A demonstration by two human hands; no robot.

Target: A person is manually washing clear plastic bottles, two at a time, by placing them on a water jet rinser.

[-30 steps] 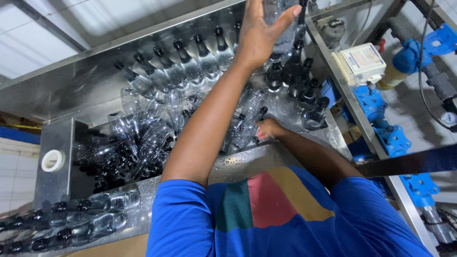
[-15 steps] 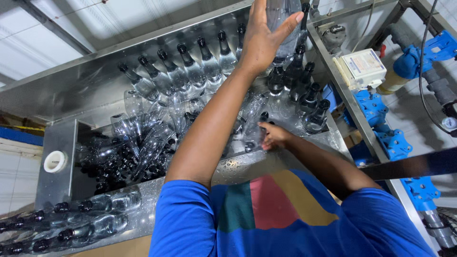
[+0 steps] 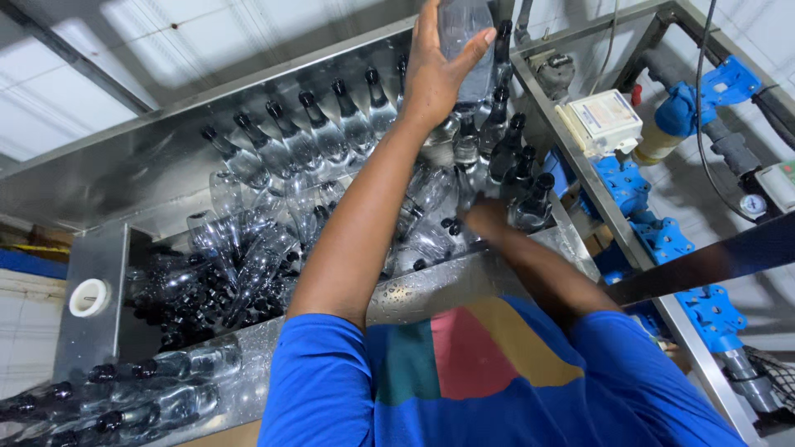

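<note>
The left hand [image 3: 435, 70] is closed around a clear plastic bottle [image 3: 465, 33], thumb on one side and fingers wrapped round the other, holding it at the far end of the steel tank [image 3: 149, 174]. The bottle's top is cut off by the picture's edge, so its cap cannot be seen.

The right hand [image 3: 484, 219] is blurred and reaches down among the black-capped bottles [image 3: 513, 165] standing near the tank's right rim; whether it grips one or is spread open cannot be made out.

A row of capped bottles [image 3: 315, 132] lies along the tank's back wall, and a loose heap of bottles [image 3: 240, 257] fills the middle and left, lying any way and overlapping, so single bottles are hard to tell apart. The person's blue shirt [image 3: 489, 381] hides the near rim.

Right of the tank, a steel frame [image 3: 580, 165] runs close beside the hands, with blue pipe fittings [image 3: 646, 223] and a white box [image 3: 604, 120] just beyond it. Little free room shows between the bottles.
</note>
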